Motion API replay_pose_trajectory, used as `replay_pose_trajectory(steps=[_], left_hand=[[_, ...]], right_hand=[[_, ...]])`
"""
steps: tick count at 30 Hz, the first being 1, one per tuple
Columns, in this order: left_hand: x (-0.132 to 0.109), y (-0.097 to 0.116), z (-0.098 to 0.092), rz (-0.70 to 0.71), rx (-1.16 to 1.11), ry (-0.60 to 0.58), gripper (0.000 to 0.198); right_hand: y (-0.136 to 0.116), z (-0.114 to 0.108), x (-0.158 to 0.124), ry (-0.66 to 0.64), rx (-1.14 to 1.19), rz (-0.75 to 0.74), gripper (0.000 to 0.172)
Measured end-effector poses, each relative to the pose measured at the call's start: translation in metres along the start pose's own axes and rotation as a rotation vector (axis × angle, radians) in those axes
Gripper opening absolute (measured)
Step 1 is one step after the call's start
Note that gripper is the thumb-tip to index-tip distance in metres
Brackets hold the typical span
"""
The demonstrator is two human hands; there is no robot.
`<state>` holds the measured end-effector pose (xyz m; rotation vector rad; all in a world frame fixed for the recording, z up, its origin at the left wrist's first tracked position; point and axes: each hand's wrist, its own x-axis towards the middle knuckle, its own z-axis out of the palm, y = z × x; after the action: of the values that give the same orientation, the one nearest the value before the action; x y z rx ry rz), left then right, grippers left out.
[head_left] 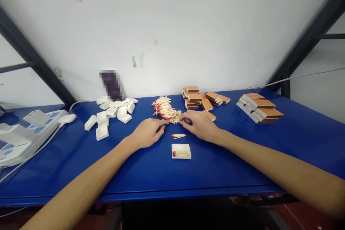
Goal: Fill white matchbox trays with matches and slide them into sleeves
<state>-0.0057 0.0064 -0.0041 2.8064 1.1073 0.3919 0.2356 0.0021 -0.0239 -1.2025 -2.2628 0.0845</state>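
Observation:
A heap of loose red-tipped matches [164, 109] lies in a curved row on the blue table. At the heap's near end, my left hand [148, 133] has its fingers closed at the red heads of some matches. On the other side, my right hand [201, 125] pinches at the bare stick ends. How many matches are between the fingers is hidden. Just in front of both hands lies a small bunch of matches [179, 136]. Nearer to me sits an open white matchbox tray [185, 147] with several matches along its near side.
White matchbox trays [102, 133] are piled at the left. Orange-brown matchbox sleeves [207, 104] lie behind my right hand, and stacked matchboxes [265, 104] stand at the right. A white power strip [45, 129] with plugs and a cable occupies the far left. A wall [172, 43] rises behind.

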Motion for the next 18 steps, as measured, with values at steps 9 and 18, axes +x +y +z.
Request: replay_pose_trajectory(steps=[9,18], left_hand=[[0.001,0.002,-0.002,-0.026,0.089,-0.063,0.043],[0.0,0.001,-0.003,-0.007,0.061,-0.069,0.039]], right_hand=[[-0.005,-0.01,-0.006,-0.026,0.094,-0.066,0.008],[0.001,-0.009,-0.004,-0.049,0.069,0.0,0.018]])
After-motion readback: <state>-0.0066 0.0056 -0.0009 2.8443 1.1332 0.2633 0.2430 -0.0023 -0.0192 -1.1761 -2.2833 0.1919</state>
